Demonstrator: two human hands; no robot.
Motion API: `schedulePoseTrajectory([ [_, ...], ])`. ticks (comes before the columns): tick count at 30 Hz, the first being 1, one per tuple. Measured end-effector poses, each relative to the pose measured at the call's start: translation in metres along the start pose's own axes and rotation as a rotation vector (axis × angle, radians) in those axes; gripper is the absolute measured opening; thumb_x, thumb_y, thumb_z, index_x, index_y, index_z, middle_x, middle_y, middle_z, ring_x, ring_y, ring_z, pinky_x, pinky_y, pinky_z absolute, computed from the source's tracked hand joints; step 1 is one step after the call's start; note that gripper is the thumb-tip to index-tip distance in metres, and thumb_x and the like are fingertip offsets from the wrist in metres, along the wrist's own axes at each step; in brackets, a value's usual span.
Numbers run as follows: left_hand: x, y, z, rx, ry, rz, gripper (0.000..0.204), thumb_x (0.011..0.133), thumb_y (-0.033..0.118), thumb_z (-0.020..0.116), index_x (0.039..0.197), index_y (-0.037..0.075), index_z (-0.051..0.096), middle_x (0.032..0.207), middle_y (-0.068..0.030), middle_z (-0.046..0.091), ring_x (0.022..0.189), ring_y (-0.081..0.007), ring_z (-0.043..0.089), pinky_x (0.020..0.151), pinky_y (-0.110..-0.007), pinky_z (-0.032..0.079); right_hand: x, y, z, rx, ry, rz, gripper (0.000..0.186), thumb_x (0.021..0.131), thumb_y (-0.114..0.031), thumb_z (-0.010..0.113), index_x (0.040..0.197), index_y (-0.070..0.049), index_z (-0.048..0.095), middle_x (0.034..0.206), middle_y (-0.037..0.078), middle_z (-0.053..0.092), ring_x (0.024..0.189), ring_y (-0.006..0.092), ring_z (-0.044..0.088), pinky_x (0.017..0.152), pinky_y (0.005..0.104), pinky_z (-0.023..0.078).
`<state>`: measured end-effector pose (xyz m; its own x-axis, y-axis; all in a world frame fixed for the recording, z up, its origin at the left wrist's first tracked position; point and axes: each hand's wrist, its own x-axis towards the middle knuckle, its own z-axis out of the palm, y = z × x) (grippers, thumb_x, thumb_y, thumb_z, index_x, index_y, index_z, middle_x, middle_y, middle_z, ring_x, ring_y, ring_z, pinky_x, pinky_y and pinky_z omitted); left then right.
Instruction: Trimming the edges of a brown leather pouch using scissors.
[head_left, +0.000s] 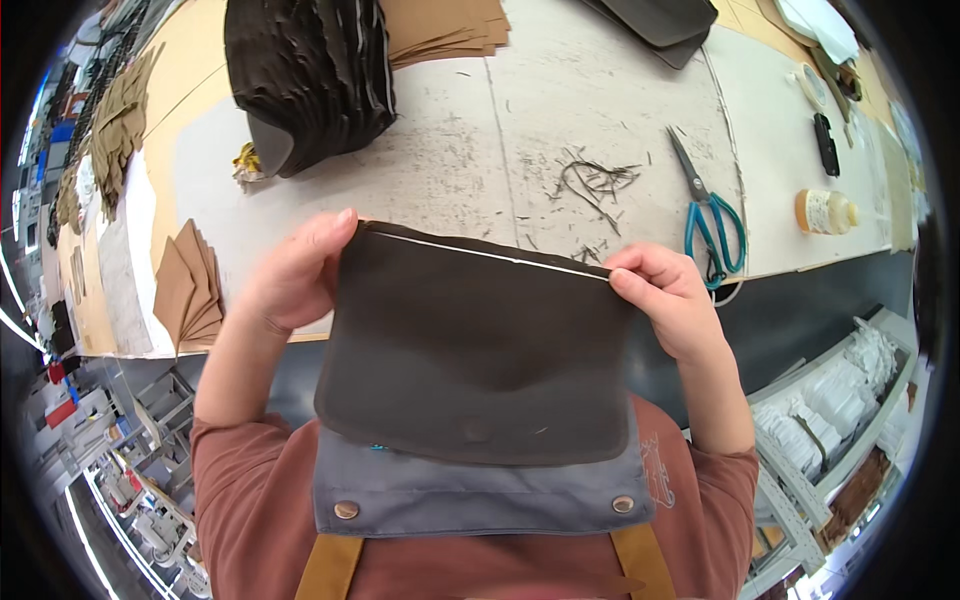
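My left hand (308,268) and my right hand (668,298) hold up a dark brown flap-shaped panel (470,350), which looks like leather. Each hand is closed on one of its far corners, the right one in a pinch between thumb and fingers. A thin white line runs along the panel's straight far edge, between the two hands. Its rounded near edge hangs in front of my grey apron (480,508). On the table beyond the panel lie dark thin trimmings (598,180). Scissors with teal handles (703,197) rest to the right of them.
A thick stack of dark panels (310,80) stands at the far left, beside brown sheets (450,30). More brown pieces (188,285) lie near the left edge. Dark panels (660,25) sit at the back. A small bottle (825,212) and a black tool (826,145) are at right.
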<state>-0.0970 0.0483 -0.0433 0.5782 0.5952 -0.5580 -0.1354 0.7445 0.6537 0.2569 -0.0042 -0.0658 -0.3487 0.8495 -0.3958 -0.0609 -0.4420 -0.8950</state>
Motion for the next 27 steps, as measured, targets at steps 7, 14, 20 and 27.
schedulePoseTrajectory([
  [7, -0.013, -0.025, 0.013, -0.221, -0.067, 0.099, 0.04, 0.089, 0.022, 0.06, 0.119, -0.003, 0.052, 0.113, -0.0125, 0.062, 0.1, -0.0197, 0.062, 0.087, -0.033, 0.049, 0.002, 0.001, 0.0, 0.022, 0.021, 0.034, 0.012, 0.09, -0.011, 0.061, 0.094, 0.0, 0.063, 0.085, -0.001, 0.062, 0.078, 0.0036, 0.054, 0.07, 0.0191, 0.042],
  [14, -0.005, -0.013, 0.014, -0.185, 0.015, -0.046, 0.039, 0.086, 0.016, 0.065, 0.117, -0.004, 0.053, 0.11, -0.0125, 0.063, 0.098, -0.0196, 0.063, 0.085, -0.032, 0.051, 0.006, -0.004, 0.001, -0.016, -0.021, 0.052, 0.012, 0.09, -0.01, 0.06, 0.095, 0.001, 0.063, 0.084, -0.002, 0.062, 0.077, 0.0033, 0.054, 0.068, 0.019, 0.043],
  [20, 0.022, 0.009, 0.021, -0.051, -0.204, -0.102, 0.042, 0.088, 0.015, 0.061, 0.122, -0.009, 0.053, 0.116, -0.0164, 0.061, 0.104, -0.0207, 0.061, 0.091, -0.032, 0.049, 0.005, -0.008, -0.003, -0.078, -0.052, 0.073, 0.012, 0.091, -0.011, 0.059, 0.095, 0.0, 0.063, 0.082, -0.003, 0.061, 0.075, 0.003, 0.053, 0.067, 0.0194, 0.043],
  [27, 0.023, 0.012, 0.028, -0.082, -0.208, -0.093, 0.043, 0.09, 0.014, 0.055, 0.121, -0.015, 0.051, 0.118, -0.0241, 0.059, 0.107, -0.0274, 0.061, 0.094, -0.037, 0.047, 0.012, -0.011, -0.069, -1.281, 0.731, -0.354, 0.022, 0.086, -0.017, 0.063, 0.101, -0.001, 0.059, 0.093, 0.013, 0.06, 0.089, 0.0293, 0.058, 0.078, 0.0364, 0.045],
])
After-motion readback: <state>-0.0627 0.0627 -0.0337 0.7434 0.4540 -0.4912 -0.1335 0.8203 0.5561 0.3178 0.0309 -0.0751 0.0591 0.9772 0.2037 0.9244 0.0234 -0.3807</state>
